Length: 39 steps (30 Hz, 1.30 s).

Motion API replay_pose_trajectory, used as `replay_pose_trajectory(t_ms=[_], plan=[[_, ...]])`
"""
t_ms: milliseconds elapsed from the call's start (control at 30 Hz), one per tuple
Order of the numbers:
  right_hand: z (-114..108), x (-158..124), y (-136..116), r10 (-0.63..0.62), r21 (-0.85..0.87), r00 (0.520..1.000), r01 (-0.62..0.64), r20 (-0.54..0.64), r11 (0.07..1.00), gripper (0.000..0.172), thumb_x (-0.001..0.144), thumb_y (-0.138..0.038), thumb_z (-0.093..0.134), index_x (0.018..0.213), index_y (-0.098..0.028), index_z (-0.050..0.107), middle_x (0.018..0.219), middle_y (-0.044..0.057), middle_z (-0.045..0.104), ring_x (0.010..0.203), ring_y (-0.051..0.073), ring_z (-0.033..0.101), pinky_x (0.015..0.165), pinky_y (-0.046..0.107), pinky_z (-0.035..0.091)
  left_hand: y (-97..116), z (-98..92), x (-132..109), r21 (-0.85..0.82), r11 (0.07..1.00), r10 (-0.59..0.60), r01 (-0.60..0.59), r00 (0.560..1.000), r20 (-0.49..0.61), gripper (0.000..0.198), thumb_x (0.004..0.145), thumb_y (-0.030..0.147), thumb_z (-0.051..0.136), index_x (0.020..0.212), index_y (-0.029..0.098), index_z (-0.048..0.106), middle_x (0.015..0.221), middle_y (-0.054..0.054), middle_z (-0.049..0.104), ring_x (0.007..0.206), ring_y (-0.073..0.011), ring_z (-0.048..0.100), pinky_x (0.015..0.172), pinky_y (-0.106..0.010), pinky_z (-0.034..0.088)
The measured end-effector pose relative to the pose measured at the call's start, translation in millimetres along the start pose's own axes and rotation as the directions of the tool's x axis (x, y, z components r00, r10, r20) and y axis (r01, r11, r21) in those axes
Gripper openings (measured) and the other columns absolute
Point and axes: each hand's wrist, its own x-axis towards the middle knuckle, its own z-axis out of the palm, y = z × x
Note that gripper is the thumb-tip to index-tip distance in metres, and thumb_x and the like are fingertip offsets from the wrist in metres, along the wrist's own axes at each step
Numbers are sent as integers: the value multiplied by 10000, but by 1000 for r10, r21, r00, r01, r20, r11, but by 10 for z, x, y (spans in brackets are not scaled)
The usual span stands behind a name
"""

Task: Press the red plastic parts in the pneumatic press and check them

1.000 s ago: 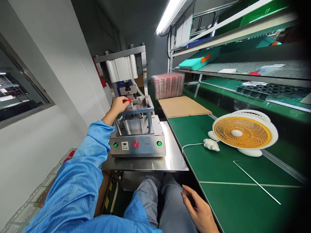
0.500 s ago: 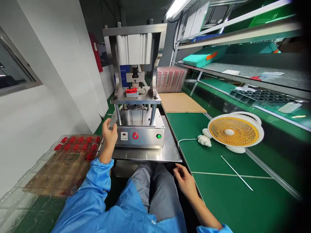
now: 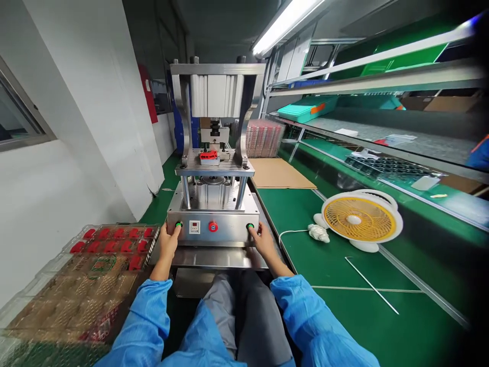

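A metal bench press (image 3: 219, 224) stands in front of me, with a green button near each end of its front panel. My left hand (image 3: 168, 241) grips the left end of the panel, its thumb on the left green button (image 3: 178, 225). At the other end, my right hand (image 3: 263, 241) has its thumb at the right green button (image 3: 250, 226) and its fingers around the side. A red part (image 3: 208, 155) sits in a small grey fixture (image 3: 210, 162) on the upper plate, under the press head (image 3: 215, 134). A red button (image 3: 213, 226) and a small display (image 3: 194, 227) lie between my hands.
At left, a clear tray (image 3: 57, 285) holds several red parts. A yellow-and-white fan (image 3: 357, 219), its bundled cord (image 3: 318, 233) and a thin white rod (image 3: 371, 285) lie on the green bench. Cardboard (image 3: 282, 173) and stacked trays (image 3: 265, 137) are behind. Shelving (image 3: 367, 122) runs along the right.
My left hand has come down from beside the press to its left green button. My right hand has risen from beside my leg to the right button. The view has tilted up slightly.
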Motion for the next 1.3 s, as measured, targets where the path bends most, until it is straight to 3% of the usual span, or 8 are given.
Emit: replay_pose_trajectory(t_ms=[167, 300, 433, 600, 733, 833, 1033, 1300], plan=[[-2, -32, -27, 39, 29, 999, -40, 37, 999, 577, 841, -563, 577, 1231, -137, 573, 1207, 179, 651, 998, 296, 637, 847, 404, 517, -50, 30, -64, -9, 999, -32, 32, 1000, -2, 494, 914, 457, 520, 1342, 212, 481, 1344, -97, 629, 1214, -207, 608, 1041, -341, 493], [-204, -86, -33, 61, 31, 986, -67, 155, 997, 525, 838, -558, 599, 1181, -161, 623, 1142, 145, 692, 948, 274, 671, 823, 388, 530, -193, 25, -146, 62, 993, -99, 103, 992, -78, 510, 948, 516, 383, 1331, 207, 517, 1365, -117, 610, 1282, -247, 559, 1093, -381, 439], [-708, -255, 120, 36, -148, 986, -12, 161, 989, 479, 800, -580, 606, 1059, -185, 686, 978, 99, 736, 927, 281, 679, 876, 413, 507, -358, 31, -202, 112, 951, -273, 289, 952, -141, 580, 970, 489, 241, 1247, 115, 587, 1368, -227, 582, 1312, -350, 521, 1113, -491, 388], [-1490, -642, 547, 116, -267, 993, -119, -27, 956, 532, 734, -648, 549, 937, -181, 707, 897, 106, 741, 844, 306, 682, 819, 435, 513, -479, 76, -225, 162, 960, -201, 228, 965, -169, 529, 968, 449, 260, 1212, 112, 588, 1326, -244, 600, 1287, -341, 544, 1111, -480, 392], [-1826, -888, 787, 231, -119, 954, -256, -190, 959, 557, 719, -662, 555, 933, -166, 693, 824, 112, 736, 818, 301, 690, 778, 399, 535, -490, 58, -241, 219, 954, -169, 203, 972, -163, 497, 966, 454, 271, 1167, 131, 591, 1270, -234, 630, 1255, -338, 565, 1084, -478, 414], [-1842, -948, 798, 239, -118, 954, -262, -179, 958, 536, 715, -651, 559, 916, -173, 698, 804, 103, 735, 775, 286, 688, 721, 371, 535, -449, 35, -261, 265, 946, -146, 187, 975, -165, 494, 968, 445, 254, 1136, 128, 594, 1228, -238, 642, 1204, -343, 591, 1045, -479, 433], [-1741, -927, 694, 143, -337, 988, -157, -65, 928, 497, 731, -646, 510, 858, -221, 735, 739, 57, 722, 575, 234, 612, 581, 348, 488, -432, 11, -284, 296, 944, -104, 148, 982, -159, 454, 963, 442, 270, 1080, 161, 607, 1133, -200, 676, 1099, -313, 634, 953, -439, 477], [-1741, -926, 671, 169, -350, 984, -179, -59, 920, 537, 718, -659, 481, 889, -216, 730, 826, 71, 738, 660, 256, 647, 642, 364, 506, -473, -1, -280, 282, 948, -113, 150, 983, -144, 480, 957, 481, 271, 1102, 158, 595, 1139, -197, 671, 1119, -313, 626, 970, -437, 470]])
